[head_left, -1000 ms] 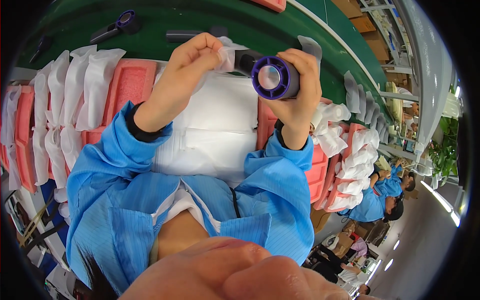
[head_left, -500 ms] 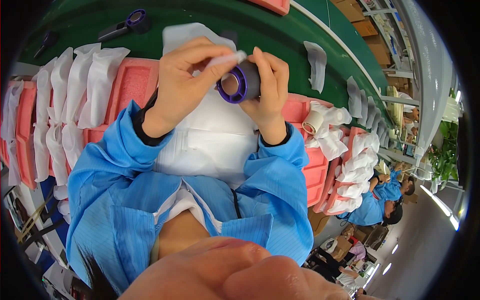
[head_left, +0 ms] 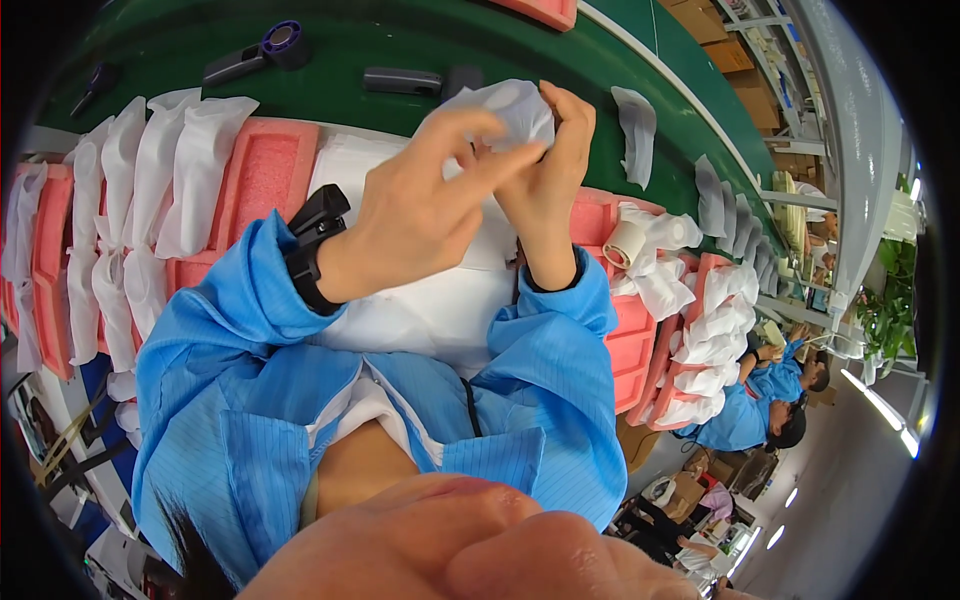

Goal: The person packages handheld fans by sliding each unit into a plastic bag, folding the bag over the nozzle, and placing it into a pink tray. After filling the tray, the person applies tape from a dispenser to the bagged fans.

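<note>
My right hand (head_left: 552,165) grips a round-headed device inside a thin white translucent sleeve (head_left: 515,108); its dark body and purple ring are now covered. My left hand (head_left: 425,205) is beside the sleeve, thumb and fingers spread apart, the fingertips close to or touching its near side. Below both hands lies a stack of white sleeves (head_left: 400,310). Beyond my hands, a dark grey handle-shaped piece (head_left: 402,80) rests on the green surface. A similar dark grey device with a purple-ringed round head (head_left: 284,44), like a handheld fan, lies further left.
Pink foam trays (head_left: 265,170) flank the stack. White-sleeved items (head_left: 205,170) fill the left trays, and others (head_left: 715,330) the right ones. A filled sleeve (head_left: 635,135) lies on the green belt (head_left: 350,30). Another dark device (head_left: 95,88) is at far left; co-workers (head_left: 750,405) sit right.
The white sleeve has gone over the device's round, purple-ringed head. My left hand has moved down and opened its pinch. Dark devices on the green belt have shifted slightly right.
</note>
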The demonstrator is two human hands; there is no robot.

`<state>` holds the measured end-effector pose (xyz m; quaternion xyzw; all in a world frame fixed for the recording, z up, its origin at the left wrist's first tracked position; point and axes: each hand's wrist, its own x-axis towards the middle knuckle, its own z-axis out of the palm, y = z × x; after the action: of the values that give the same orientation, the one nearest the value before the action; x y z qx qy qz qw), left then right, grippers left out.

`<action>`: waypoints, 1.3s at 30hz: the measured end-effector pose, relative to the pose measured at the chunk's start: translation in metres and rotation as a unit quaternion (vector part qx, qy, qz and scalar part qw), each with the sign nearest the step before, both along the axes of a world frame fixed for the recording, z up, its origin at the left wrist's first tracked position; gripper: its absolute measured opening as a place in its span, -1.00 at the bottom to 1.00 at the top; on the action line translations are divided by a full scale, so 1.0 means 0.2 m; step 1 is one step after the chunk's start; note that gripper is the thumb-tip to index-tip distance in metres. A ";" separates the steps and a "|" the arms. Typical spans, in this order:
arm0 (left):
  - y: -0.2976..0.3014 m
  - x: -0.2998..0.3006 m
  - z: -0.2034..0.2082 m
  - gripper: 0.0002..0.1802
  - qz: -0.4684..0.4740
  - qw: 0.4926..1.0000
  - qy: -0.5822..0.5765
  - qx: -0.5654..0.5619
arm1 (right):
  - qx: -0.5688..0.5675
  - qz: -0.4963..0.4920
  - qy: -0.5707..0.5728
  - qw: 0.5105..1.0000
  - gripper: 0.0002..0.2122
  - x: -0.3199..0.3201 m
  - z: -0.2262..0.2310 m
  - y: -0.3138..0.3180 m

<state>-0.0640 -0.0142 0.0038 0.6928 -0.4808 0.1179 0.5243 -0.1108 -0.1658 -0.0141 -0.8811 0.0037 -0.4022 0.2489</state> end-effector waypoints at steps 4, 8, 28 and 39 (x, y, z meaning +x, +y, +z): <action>-0.04 0.11 -0.06 -0.38 0.024 0.999 -0.012 0.018 | 0.147 0.113 0.045 0.982 -0.31 -0.03 -0.01 0.02; 0.02 0.26 -0.03 -0.42 -0.089 0.992 0.078 -0.047 | 0.212 0.186 0.041 0.959 -0.36 -0.01 0.04 0.03; 0.05 0.26 -0.04 -0.73 0.071 0.993 -0.022 -0.095 | 0.062 -0.006 0.121 0.991 -0.61 -0.03 -0.02 0.03; -0.10 0.23 -0.25 -0.76 0.000 0.979 0.205 0.024 | 0.235 -0.092 0.331 0.909 -0.68 -0.01 -0.08 -0.47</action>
<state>-0.0175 -0.0346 -0.0467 0.7149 -0.3660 -0.0379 0.5945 -0.1134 -0.2604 -0.0303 -0.8756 0.2608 -0.0959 0.3950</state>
